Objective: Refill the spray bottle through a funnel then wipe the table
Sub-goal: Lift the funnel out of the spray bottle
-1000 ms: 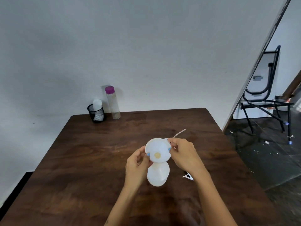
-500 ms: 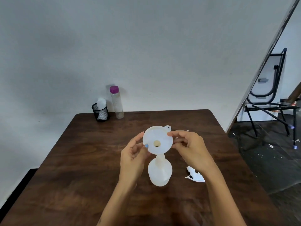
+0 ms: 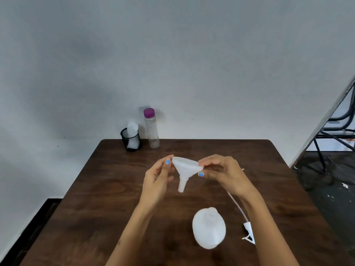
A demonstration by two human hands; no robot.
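Observation:
A white plastic funnel (image 3: 185, 170) hangs in the air above the middle of the dark wooden table (image 3: 107, 189), spout pointing down. My right hand (image 3: 221, 173) pinches its rim on the right side. My left hand (image 3: 157, 177) touches the rim's left edge with a fingertip, fingers loosely bent. The white spray bottle (image 3: 209, 228) stands uncapped on the table nearer to me, below and right of the funnel. Its spray head with the long dip tube (image 3: 247, 230) lies on the table to the right, partly hidden by my right forearm.
At the table's far left edge stand a clear bottle with a purple cap (image 3: 151, 128) and a black mesh cup (image 3: 131, 140) holding white tissue. A grey wall runs behind the table. A black metal chair (image 3: 334, 129) stands at the right on the dark floor.
The funnel has come out of the bottle's neck and risen away from it, held in both hands. The camera tilted, so the bottle now sits lower in view.

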